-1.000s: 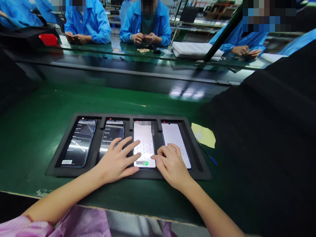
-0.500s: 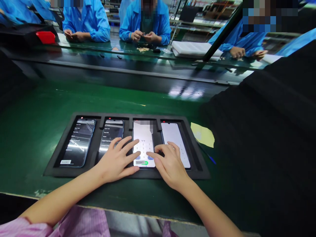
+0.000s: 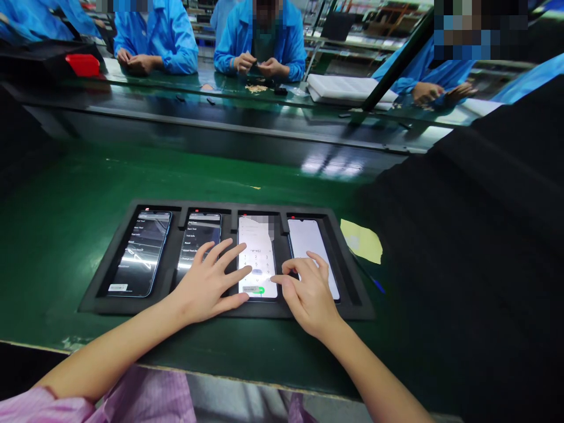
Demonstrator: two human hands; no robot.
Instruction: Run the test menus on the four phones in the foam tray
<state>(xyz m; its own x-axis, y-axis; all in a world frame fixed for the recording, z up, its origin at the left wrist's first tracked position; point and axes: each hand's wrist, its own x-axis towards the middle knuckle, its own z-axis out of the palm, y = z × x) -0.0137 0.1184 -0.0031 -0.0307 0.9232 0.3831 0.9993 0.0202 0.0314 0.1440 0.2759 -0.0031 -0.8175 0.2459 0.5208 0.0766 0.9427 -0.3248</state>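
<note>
A black tray (image 3: 352, 305) holds several smartphones in a row of slots. My left hand (image 3: 205, 288) is spread over the left side of a phone with a white dial keypad (image 3: 258, 235), its fingertips at the screen. Nothing is held in it, and it partly covers a phone with a dark text menu (image 3: 202, 229). My right hand (image 3: 311, 294) points its index finger at the keypad's right edge; the other fingers are loosely bent and hold nothing. Beneath that hand lies a phone with a pale screen (image 3: 304, 235). Another dark-menu phone (image 3: 141, 252) fills the leftmost slot.
A yellow paper slip (image 3: 363, 241) and a blue pen (image 3: 376, 285) lie right of the tray on the green table (image 3: 185, 170). A dark panel (image 3: 497, 235) rises at the right. Across a dark ledge, people in blue coats work at another bench (image 3: 211, 88).
My right index finger has shifted right, to the screen's edge. More characters show in the dial line, and a key in the middle is highlighted. My left hand has barely moved.
</note>
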